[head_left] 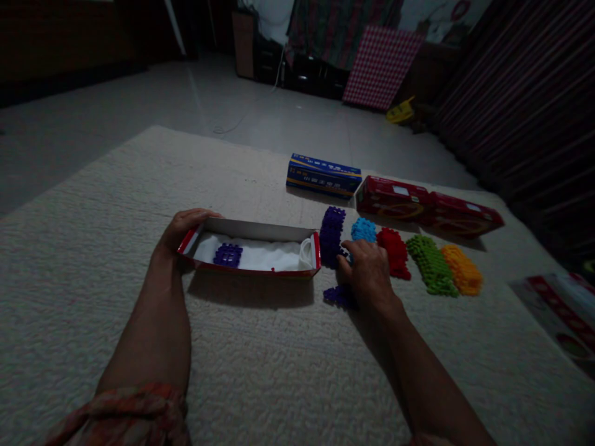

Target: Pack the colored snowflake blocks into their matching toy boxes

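Note:
A long open cardboard box [251,272] with red ends lies in front of me. Inside are white padding and one purple notched plastic block [228,254]. My left hand [186,224] wraps round the box's left end. My right hand [368,266] is at the near right edge of a row of purple notched blocks [331,235], thumb and forefinger closed about a purple piece there. More purple blocks [339,295] lie below that hand, partly covered by it. Light blue blocks [364,229] and red blocks [393,251] sit just beyond and beside it.
Rows of green blocks [432,265] and orange blocks [461,270] lie farther right. Behind stand a blue box [323,176] and two red boxes [395,197]. A printed package [562,316] lies at the right. Everything rests on a pale textured mat [260,365].

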A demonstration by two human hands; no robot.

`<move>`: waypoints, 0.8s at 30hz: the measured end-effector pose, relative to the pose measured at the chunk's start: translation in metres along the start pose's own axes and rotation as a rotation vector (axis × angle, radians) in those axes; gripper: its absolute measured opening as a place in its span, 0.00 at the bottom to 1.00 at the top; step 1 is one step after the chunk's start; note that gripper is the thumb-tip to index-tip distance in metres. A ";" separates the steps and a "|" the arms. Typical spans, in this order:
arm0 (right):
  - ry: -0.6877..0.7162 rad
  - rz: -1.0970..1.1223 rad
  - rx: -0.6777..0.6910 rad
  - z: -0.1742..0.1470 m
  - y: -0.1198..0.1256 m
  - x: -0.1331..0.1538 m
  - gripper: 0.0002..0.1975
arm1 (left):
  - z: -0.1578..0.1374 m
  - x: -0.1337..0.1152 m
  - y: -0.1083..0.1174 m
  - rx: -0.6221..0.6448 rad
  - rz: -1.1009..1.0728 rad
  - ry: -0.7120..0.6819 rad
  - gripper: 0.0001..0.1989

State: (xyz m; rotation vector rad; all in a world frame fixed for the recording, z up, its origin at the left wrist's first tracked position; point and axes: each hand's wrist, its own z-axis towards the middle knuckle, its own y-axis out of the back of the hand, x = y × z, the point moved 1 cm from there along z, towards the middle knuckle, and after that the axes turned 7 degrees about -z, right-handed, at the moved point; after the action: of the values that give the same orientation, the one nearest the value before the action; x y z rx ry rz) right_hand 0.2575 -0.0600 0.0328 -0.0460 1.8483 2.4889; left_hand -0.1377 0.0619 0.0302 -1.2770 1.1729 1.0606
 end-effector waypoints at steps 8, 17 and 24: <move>0.025 0.018 0.018 0.002 -0.002 0.001 0.13 | -0.005 -0.002 -0.004 -0.016 -0.036 0.059 0.13; 0.023 -0.005 0.015 0.000 0.000 0.005 0.14 | -0.008 -0.006 -0.008 -0.002 -0.025 0.029 0.12; 0.071 0.183 0.067 -0.004 0.009 0.002 0.11 | -0.010 -0.010 -0.012 -0.002 -0.031 0.038 0.12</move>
State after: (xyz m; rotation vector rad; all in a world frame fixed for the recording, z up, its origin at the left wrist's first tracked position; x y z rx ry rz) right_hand 0.2551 -0.0666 0.0406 0.0403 2.0506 2.5709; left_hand -0.1279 0.0518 0.0423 -1.3177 1.1779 1.0188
